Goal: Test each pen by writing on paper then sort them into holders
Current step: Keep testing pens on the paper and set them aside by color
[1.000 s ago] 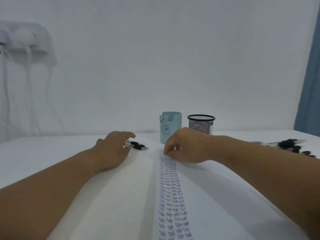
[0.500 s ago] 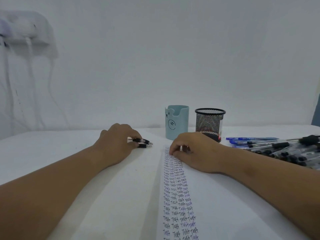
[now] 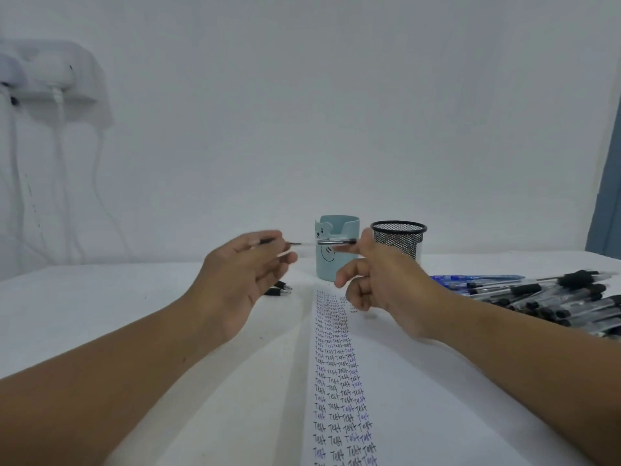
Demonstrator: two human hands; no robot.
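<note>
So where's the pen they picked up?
The pen is up off the table, lying level between the left hand and right hand, just in front of the blue holder.

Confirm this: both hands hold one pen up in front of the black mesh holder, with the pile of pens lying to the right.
Wrong holder. In the head view the pen, held between the left hand and right hand, is in front of the blue holder; the mesh holder stands beside it. The pile of pens does lie right.

Plain desk workspace, white table [image 3: 100, 297], bare wall [image 3: 302, 112]
</note>
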